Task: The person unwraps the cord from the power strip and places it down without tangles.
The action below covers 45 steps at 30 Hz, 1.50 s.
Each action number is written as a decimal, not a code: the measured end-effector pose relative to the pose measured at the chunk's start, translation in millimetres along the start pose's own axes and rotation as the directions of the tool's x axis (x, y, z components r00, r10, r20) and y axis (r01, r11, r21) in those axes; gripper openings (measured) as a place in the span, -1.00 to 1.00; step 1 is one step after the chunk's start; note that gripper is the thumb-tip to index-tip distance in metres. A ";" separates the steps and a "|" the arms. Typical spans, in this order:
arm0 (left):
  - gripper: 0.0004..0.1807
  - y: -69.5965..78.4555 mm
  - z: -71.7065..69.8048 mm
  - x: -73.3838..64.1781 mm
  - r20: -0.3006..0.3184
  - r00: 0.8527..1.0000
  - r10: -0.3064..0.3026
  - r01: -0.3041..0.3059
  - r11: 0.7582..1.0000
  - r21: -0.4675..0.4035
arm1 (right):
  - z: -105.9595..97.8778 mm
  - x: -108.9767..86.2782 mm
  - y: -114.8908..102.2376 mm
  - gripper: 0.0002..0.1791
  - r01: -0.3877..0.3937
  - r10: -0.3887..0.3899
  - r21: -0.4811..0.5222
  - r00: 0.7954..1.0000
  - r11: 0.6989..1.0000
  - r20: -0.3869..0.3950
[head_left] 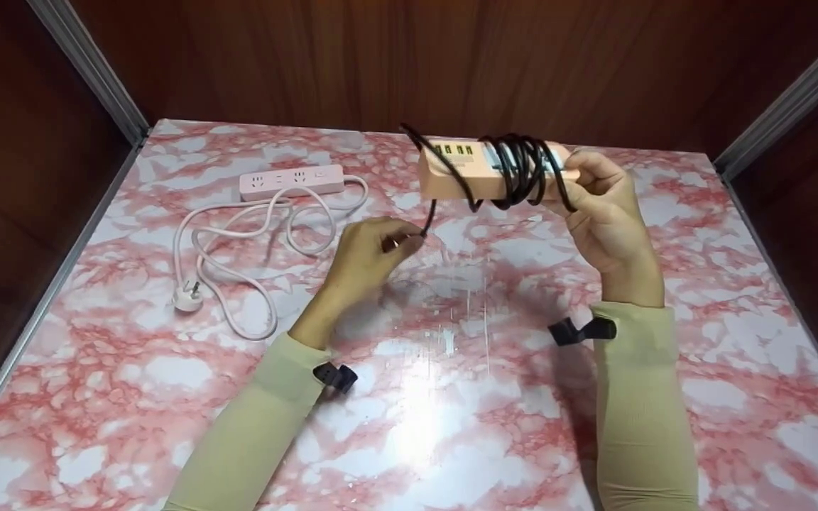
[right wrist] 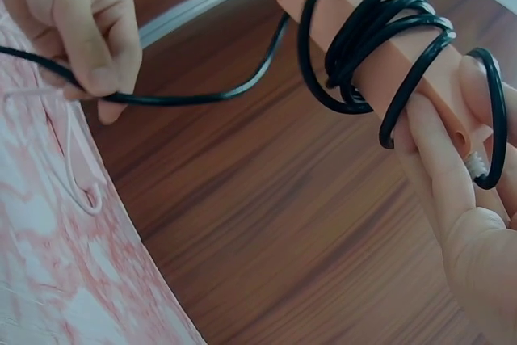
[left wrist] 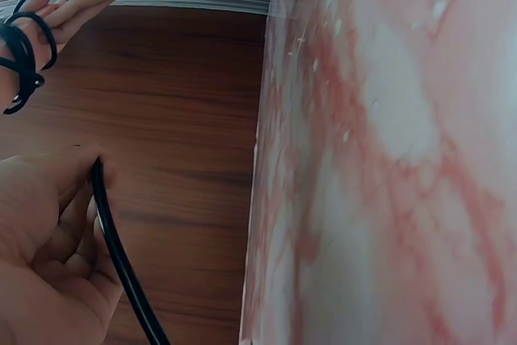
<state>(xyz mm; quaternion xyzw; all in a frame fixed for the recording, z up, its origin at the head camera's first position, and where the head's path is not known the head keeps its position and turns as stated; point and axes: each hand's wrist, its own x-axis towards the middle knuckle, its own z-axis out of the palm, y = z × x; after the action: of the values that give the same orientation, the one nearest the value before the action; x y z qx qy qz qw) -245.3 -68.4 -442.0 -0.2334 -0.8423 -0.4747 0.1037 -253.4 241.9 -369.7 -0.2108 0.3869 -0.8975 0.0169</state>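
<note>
My right hand (head_left: pixel 611 213) grips one end of an orange power strip (head_left: pixel 459 186) and holds it above the table. A black cord (head_left: pixel 519 170) is wound several times round the strip's middle and right part, with one looser turn nearer the left end. In the right wrist view, the cord leaves the strip's end beside my right fingers (right wrist: pixel 440 151). My left hand (head_left: pixel 370 255) pinches the free length of the cord between thumb and fingertips, lower and left of the strip. The left wrist view shows this black cord (left wrist: pixel 121 256) passing through the pinch. The cord's plug cannot be seen.
A pink power strip (head_left: pixel 292 182) lies at the back left of the marbled red and white table (head_left: pixel 508 426). Its pale cord (head_left: pixel 231 273) loops loosely toward a white plug (head_left: pixel 187 297). Dark wood panels (head_left: pixel 416 64) stand behind and at both sides.
</note>
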 end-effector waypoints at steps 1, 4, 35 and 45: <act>-0.81 -0.3 -2.5 0.5 -0.026 1.000 0.008 -0.008 1.000 0.003 | -0.4 -0.2 0.1 -0.84 -0.002 0.002 -0.003 1.000 1.000 0.003; -0.83 0.5 -10.7 2.3 -0.110 0.993 0.029 -0.026 0.999 0.027 | -2.0 -0.4 0.9 -0.84 -0.011 0.011 -0.018 1.000 1.000 0.012; -0.81 28.1 -50.2 3.2 -0.350 0.881 0.317 -0.251 0.942 0.223 | -13.5 7.1 1.1 -0.80 0.061 -0.119 -0.245 0.966 0.968 -0.230; -0.82 20.6 -51.9 3.3 -0.233 0.870 0.435 -0.356 0.880 0.313 | -14.0 7.9 -2.0 -0.78 0.098 -0.194 -0.305 0.932 0.947 -0.305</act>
<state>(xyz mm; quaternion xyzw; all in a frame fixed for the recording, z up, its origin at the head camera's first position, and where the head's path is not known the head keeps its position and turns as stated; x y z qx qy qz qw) -240.4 -102.3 -397.8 -0.3128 -0.8053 -0.3580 0.3541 -265.8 251.3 -374.0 -0.0858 0.4924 -0.8537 -0.1462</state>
